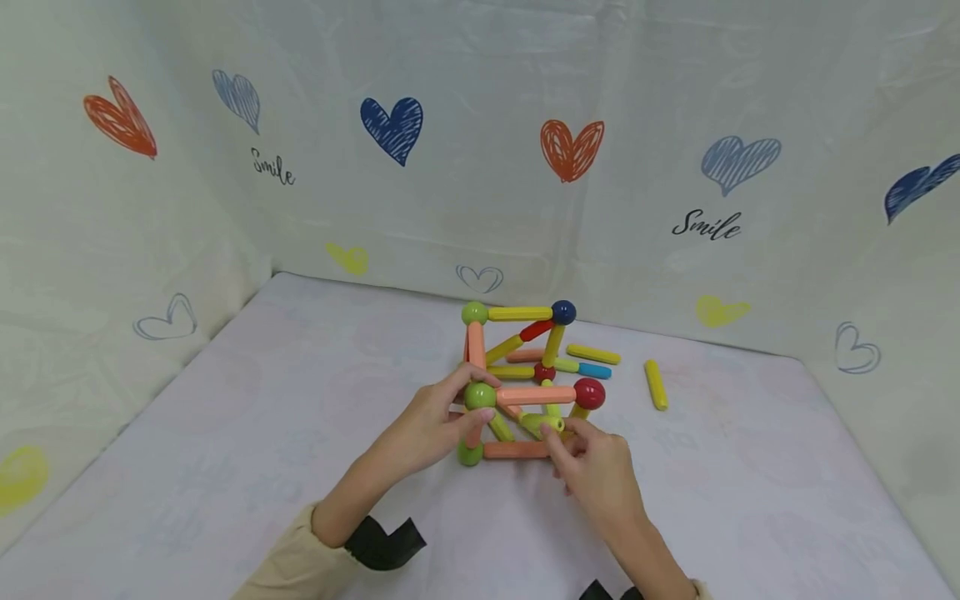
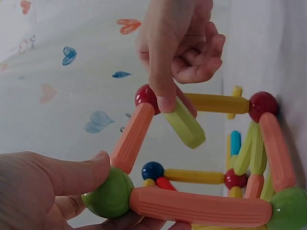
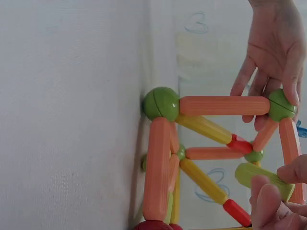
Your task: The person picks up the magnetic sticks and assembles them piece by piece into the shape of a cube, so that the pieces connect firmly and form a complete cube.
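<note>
A box-shaped frame of magnetic rods and balls stands on the table. My left hand (image 1: pixel 427 423) grips its upper front-left green ball (image 1: pixel 480 396), thumb on one side and fingers behind. Between thumb and fingers of my right hand (image 1: pixel 600 471) is a short yellow-green rod (image 2: pixel 186 125), held at one end in front of the frame's near face. In the left wrist view that rod's free end points into the square opening, below the red ball (image 2: pixel 145 97). Orange rods (image 1: pixel 536 396) edge the near face. A blue ball (image 1: pixel 564 312) tops the far right corner.
Behind and right of the frame lie a loose yellow rod (image 1: pixel 594 354), a green-and-blue rod (image 1: pixel 595 371) and another yellow rod (image 1: pixel 656 385). A white cloth backdrop (image 1: pixel 480 208) printed with hearts rises along the table's back and sides.
</note>
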{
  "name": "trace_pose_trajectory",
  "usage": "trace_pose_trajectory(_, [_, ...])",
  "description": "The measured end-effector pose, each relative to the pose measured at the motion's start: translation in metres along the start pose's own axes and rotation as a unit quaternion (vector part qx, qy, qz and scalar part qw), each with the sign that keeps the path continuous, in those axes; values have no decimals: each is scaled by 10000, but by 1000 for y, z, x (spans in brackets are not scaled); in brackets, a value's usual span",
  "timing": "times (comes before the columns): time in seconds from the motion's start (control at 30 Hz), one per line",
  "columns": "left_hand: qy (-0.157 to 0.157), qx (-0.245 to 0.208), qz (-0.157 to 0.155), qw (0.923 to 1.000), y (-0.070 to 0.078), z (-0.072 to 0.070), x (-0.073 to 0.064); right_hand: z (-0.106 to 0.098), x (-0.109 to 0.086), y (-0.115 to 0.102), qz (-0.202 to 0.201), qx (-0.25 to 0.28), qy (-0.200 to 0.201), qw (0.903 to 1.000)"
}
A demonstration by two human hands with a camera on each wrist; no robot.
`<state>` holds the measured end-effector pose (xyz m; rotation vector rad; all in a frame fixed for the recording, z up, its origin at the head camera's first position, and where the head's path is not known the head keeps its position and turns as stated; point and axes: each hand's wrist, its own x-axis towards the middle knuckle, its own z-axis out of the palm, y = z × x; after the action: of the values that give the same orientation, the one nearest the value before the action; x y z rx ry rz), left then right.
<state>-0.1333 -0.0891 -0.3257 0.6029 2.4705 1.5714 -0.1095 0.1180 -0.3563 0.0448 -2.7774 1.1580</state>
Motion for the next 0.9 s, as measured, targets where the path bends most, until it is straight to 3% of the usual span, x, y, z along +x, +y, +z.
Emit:
trace_pose_trajectory(0.1, [13,27,-40,10000,0,0,0,-3,2,4,559,1186,-168,9912])
trace_pose_trajectory(0.17, [19,33,-91,10000,1,0,0,-3,3,6,1036,2104,-345,9715])
trace_pose_trajectory(0.23, [18,51,-122,9999,1,0,0,0,2,6,1481,2893,-494,9444])
trace_pose_trajectory(0.3, [16,37,-140,9999,1,0,1,3,1,5,1839,3686,-648,9089])
trace_pose_trajectory(0.4, [24,60,-116,9999,1,0,1,8,-1,3,2047,4570,-841,8615])
trace_pose_trajectory(0.5, [45,62,-79,9999,1,0,1,11,-3,0,2142,5160,-917,8243])
trace_pose_trajectory(0.73, [39,38,-66,10000,1,0,0,15,-3,-7,2396,5632,-609,7885])
trace_pose_trajectory(0.9, [28,33,-49,10000,1,0,0,15,0,-9,2487,6037,-375,7565])
